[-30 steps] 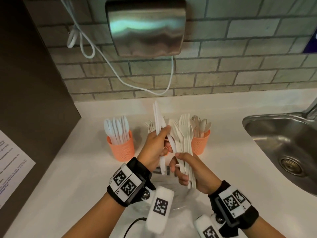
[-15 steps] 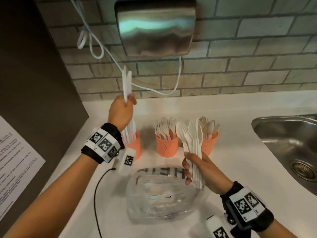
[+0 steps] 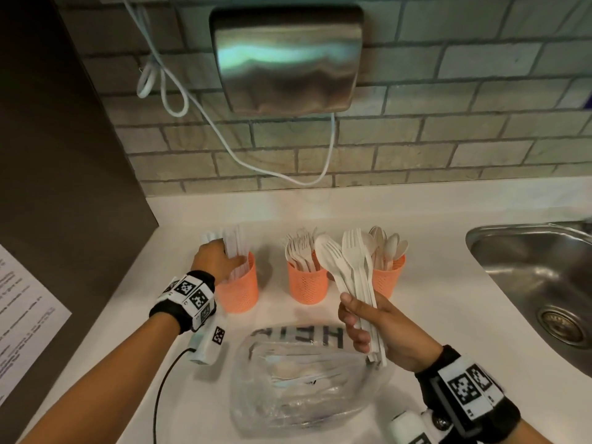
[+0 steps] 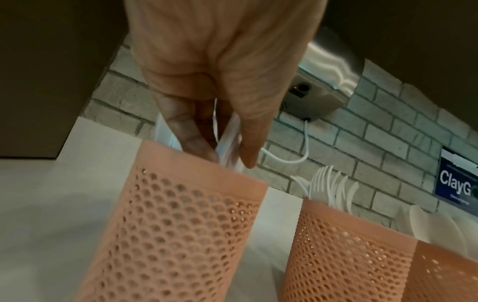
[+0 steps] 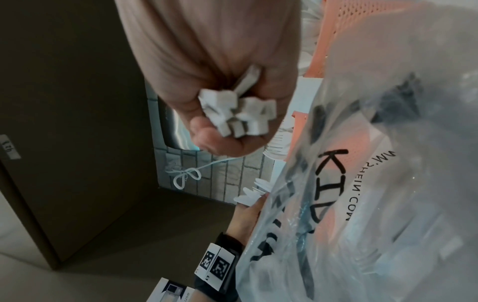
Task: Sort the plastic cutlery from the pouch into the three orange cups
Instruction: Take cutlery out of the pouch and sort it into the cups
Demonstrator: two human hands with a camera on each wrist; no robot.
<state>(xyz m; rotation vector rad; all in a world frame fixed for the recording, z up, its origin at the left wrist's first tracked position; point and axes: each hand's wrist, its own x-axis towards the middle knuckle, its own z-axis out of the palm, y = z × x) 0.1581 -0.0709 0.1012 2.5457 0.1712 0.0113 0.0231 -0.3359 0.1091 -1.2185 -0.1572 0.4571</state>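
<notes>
Three orange mesh cups stand in a row on the white counter. The left cup point(image 3: 238, 291) point(image 4: 181, 224) holds white knives point(image 3: 235, 243), the middle cup point(image 3: 307, 286) point(image 4: 344, 251) forks, the right cup point(image 3: 387, 280) spoons. My left hand point(image 3: 229, 255) point(image 4: 230, 161) is at the left cup's rim and pinches a few knives that stand in it. My right hand point(image 3: 365, 322) point(image 5: 232, 122) grips a bundle of forks and spoons point(image 3: 350, 261) upright by the handles, in front of the middle and right cups. The clear pouch point(image 3: 304, 379) point(image 5: 388, 183) lies near me with some cutlery inside.
A steel sink point(image 3: 528, 267) is set into the counter at the right. A metal hand dryer point(image 3: 288, 59) with a white cord point(image 3: 224, 139) hangs on the brick wall. A dark panel point(image 3: 64, 155) bounds the left, with a printed sheet point(image 3: 25, 315) on it.
My left hand drew knives out of the bundle, lifted them high to the left, then lowered them into the left cup. My right hand kept its hold on the remaining forks and spoons.
</notes>
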